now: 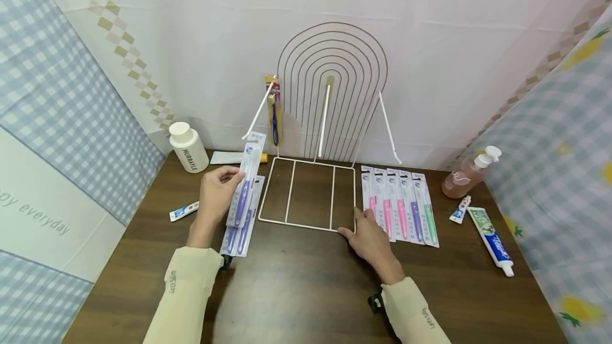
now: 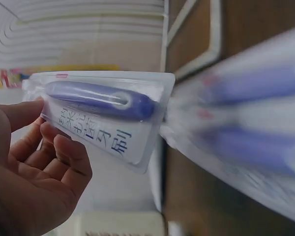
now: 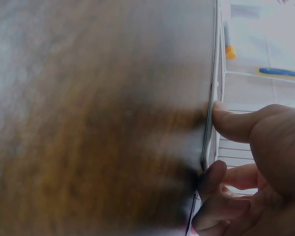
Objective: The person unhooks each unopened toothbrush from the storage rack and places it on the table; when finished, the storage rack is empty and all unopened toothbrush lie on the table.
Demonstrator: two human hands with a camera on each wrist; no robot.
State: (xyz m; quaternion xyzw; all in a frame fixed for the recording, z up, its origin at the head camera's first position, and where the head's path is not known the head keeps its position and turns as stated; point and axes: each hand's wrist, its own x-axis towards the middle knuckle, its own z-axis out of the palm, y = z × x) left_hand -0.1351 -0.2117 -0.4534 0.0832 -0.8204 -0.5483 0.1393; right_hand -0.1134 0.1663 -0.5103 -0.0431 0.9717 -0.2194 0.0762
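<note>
My left hand [image 1: 217,192] pinches a packaged purple toothbrush [image 1: 243,200] between thumb and fingers, holding it raised, its top near the tip of the left hook [image 1: 258,113]. In the left wrist view the clear pack [image 2: 101,101] shows its purple handle and printed characters. Beneath it on the table lie more packaged purple toothbrushes [image 1: 247,233]. With thumb and curled fingers, my right hand [image 1: 370,238] holds the front right corner of the white wire rack [image 1: 308,226]. A packaged blue toothbrush [image 1: 274,121] hangs on the left hook, near its back end.
Several packaged toothbrushes [image 1: 404,211] lie in a row right of the rack. A white bottle [image 1: 190,150] and toothpaste tubes [image 1: 227,158] are at the left. A pump bottle [image 1: 461,179] and a toothpaste tube [image 1: 492,240] are at the right. Two more hooks jut forward.
</note>
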